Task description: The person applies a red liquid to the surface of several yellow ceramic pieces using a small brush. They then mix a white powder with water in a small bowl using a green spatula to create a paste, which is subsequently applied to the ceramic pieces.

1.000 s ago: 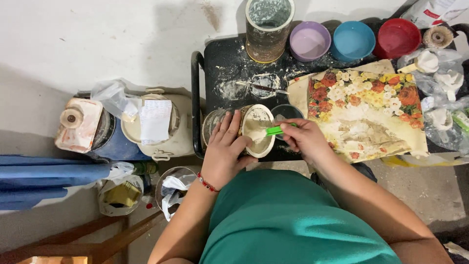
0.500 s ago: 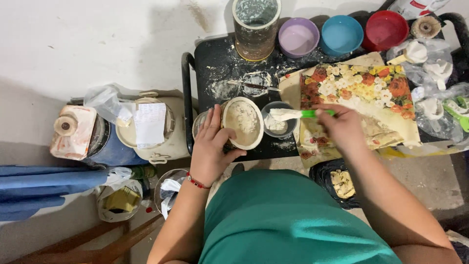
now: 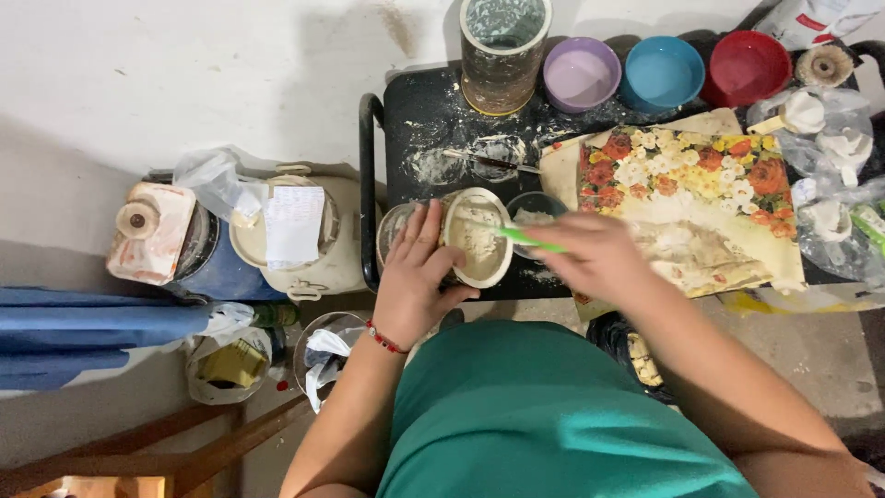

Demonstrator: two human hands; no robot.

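Note:
My left hand [image 3: 417, 281] grips a small round cup [image 3: 477, 237] with whitish paste inside, tilted toward me at the near edge of a black table [image 3: 433, 115]. My right hand [image 3: 599, 256] holds a green-handled tool [image 3: 527, 239] whose tip reaches into the cup. Just right of the cup stands a small dark bowl [image 3: 535, 210] of white powder. A flower-patterned sheet [image 3: 701, 198] lies on the table beyond my right hand.
At the table's back stand a tall glass jar [image 3: 502, 51] and purple [image 3: 581, 74], blue [image 3: 662, 72] and red [image 3: 745, 66] bowls. Plastic bags with white pieces [image 3: 830, 175] lie right. On the floor left sit a cream bucket [image 3: 295, 235] and a jug [image 3: 147, 231].
My right hand has brought the green tool back from the small bowl on the right into the cup. My left hand still holds the cup, now tilted a little more.

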